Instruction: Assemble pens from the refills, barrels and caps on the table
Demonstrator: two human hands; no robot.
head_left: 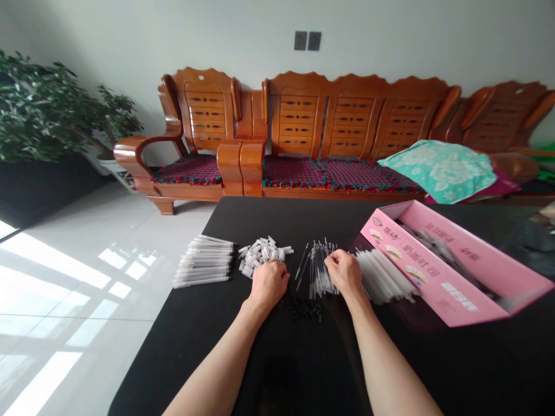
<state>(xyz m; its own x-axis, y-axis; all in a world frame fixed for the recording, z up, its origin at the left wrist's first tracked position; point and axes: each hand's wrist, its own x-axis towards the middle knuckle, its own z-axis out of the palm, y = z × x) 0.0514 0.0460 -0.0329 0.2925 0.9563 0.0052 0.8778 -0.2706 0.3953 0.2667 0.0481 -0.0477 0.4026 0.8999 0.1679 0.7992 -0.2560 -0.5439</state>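
My left hand (pixel 269 283) rests palm down at the near edge of a heap of small white plastic pieces (pixel 262 254), its fingers curled and hiding what lies under them. My right hand (pixel 344 273) sits on a bundle of thin clear refills (pixel 319 268) with fine dark tips, and I cannot tell if it grips any. A scatter of small black parts (pixel 301 306) lies between my wrists. To the left, white tubes with black ends (pixel 203 261) lie side by side. More white tubes (pixel 384 277) lie fanned out to the right.
A pink cardboard box (pixel 451 266) lies open at the right of the black table (pixel 277 370), holding dark contents. Beyond the table's far edge stands a wooden sofa with cushions. A leafy potted plant stands at left, above a white tiled floor.
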